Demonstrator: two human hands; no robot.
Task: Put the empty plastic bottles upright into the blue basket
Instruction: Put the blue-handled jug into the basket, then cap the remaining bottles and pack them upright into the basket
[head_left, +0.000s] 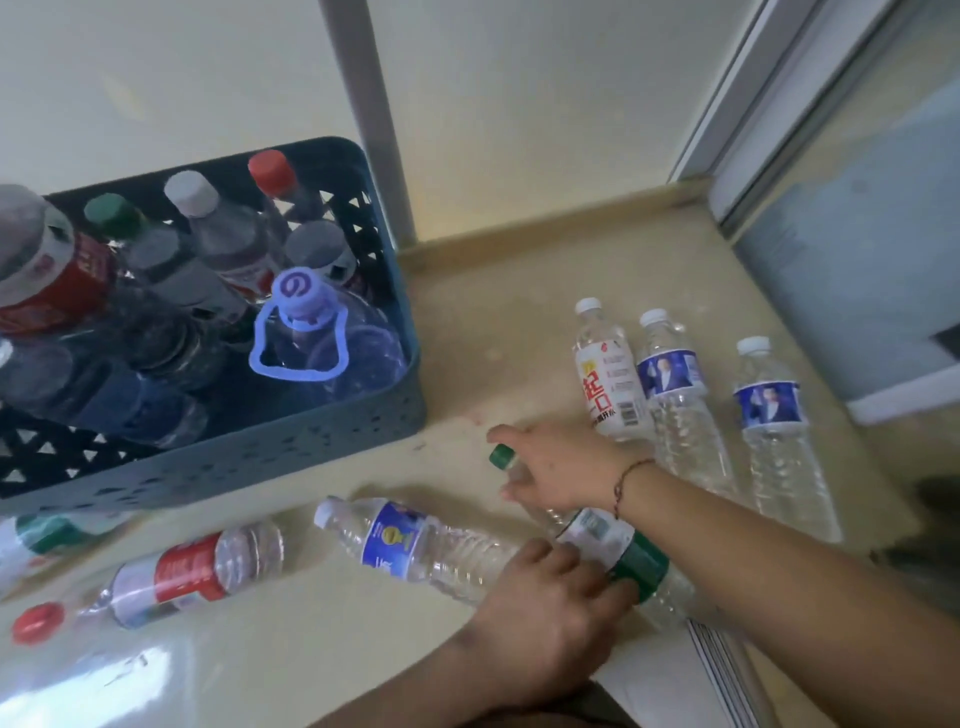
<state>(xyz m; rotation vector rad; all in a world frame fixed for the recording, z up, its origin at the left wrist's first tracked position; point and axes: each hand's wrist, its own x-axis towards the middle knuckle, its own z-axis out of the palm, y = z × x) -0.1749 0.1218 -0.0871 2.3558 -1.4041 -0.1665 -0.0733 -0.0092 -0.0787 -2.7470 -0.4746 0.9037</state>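
Observation:
The blue basket (311, 441) stands at the left and holds several upright bottles, among them one with a purple cap and loop (298, 296). A green-capped bottle (618, 545) lies on the beige surface. My right hand (561, 467) grips its neck just below the cap. My left hand (540, 597) curls over its green-and-white label and covers the base of a blue-labelled bottle (395, 540) lying beside it. A red-capped bottle (176, 577) lies further left.
Three more bottles lie at the right: one with a white and red label (608, 384) and two with blue labels (675, 395) (774, 415). A green-labelled bottle (47, 535) lies at the left edge. A grey pole (379, 130) rises behind the basket.

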